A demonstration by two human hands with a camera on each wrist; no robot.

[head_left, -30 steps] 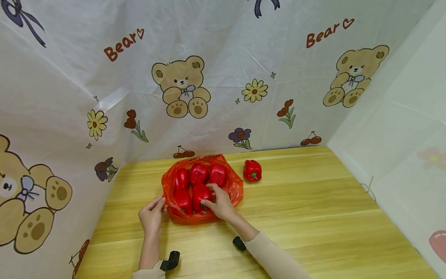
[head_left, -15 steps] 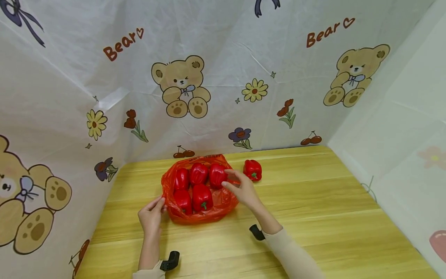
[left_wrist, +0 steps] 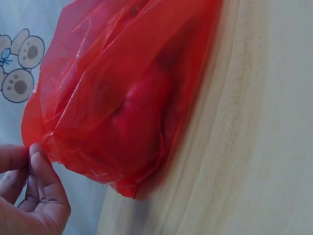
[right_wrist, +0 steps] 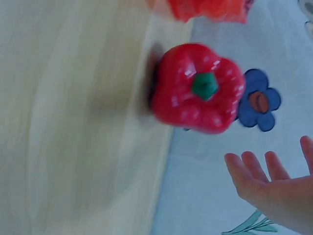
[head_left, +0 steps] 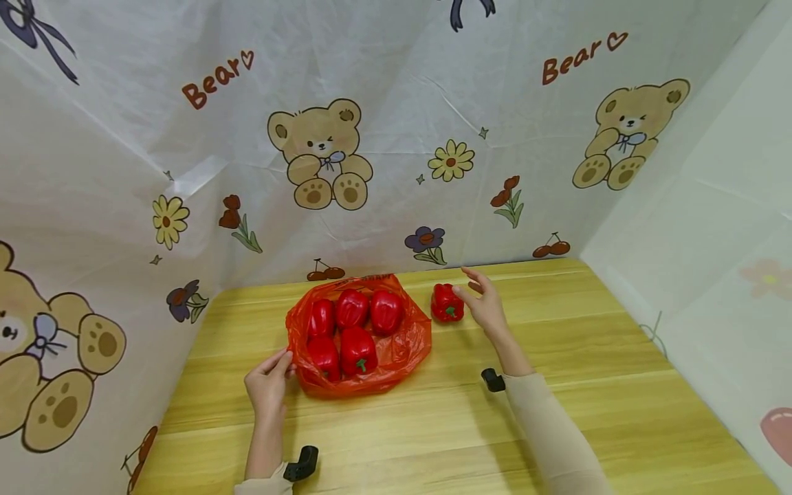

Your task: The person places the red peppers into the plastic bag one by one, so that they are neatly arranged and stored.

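Observation:
On the table lies a red plastic bag (head_left: 396, 357), its mouth spread wide, with several red bell peppers (head_left: 353, 308) inside. My left hand (head_left: 269, 381) pinches the bag's left rim between thumb and fingertips; the left wrist view shows the thin film (left_wrist: 112, 107) caught there. A single red bell pepper (head_left: 447, 303) with a green stem stands outside the bag, to its right. Just right of that pepper is my right hand (head_left: 485, 302), fingers apart and holding nothing. In the right wrist view, a gap shows between the spread fingers (right_wrist: 237, 171) and the lone pepper (right_wrist: 195, 90).
The wooden table (head_left: 588, 357) reaches back to a white cloth wall (head_left: 396, 185) printed with bears and flowers. Black wrist devices show at the left wrist (head_left: 301, 463) and right wrist (head_left: 493, 379). A thin cord (head_left: 656, 335) lies by the table's right edge.
My right hand has left the front pepper in the bag and moved right, past the bag's rim, to the lone pepper. The left hand keeps its pinch on the rim.

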